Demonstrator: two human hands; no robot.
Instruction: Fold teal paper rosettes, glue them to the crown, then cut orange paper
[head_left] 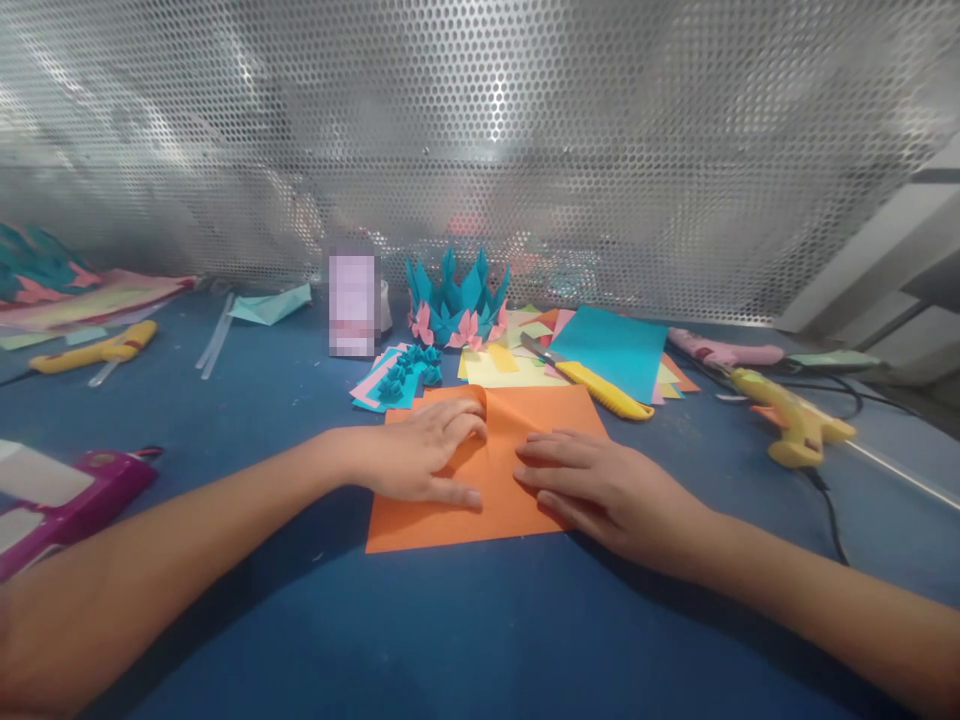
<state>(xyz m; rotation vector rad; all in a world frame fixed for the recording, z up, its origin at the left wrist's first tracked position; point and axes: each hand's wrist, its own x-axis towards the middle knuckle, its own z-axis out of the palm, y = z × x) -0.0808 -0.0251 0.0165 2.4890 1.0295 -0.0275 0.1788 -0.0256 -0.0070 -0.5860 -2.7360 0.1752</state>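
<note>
An orange sheet of paper [450, 522] lies on the blue table in front of me. My left hand [421, 450] rests on its left half, fingers slightly bent and the thumb stretched apart. Beside those fingertips the paper bulges up into a soft curl near its far edge. On the right half, my right hand [596, 485] presses down with its fingers extended. Just beyond the sheet stands a teal paper crown [459, 295] with pink paper pieces around its base. Small folded teal paper pieces [409, 368] sit on a few coloured sheets to its left front.
A yellow utility knife [604, 390] lies by a teal sheet [611, 345]. Glue guns, one yellow [795, 420] and one pink [724, 350], are at right with cables. At left are another yellow glue gun [97, 348] and a magenta tool [90, 495]. A perforated metal panel [480, 130] closes the back.
</note>
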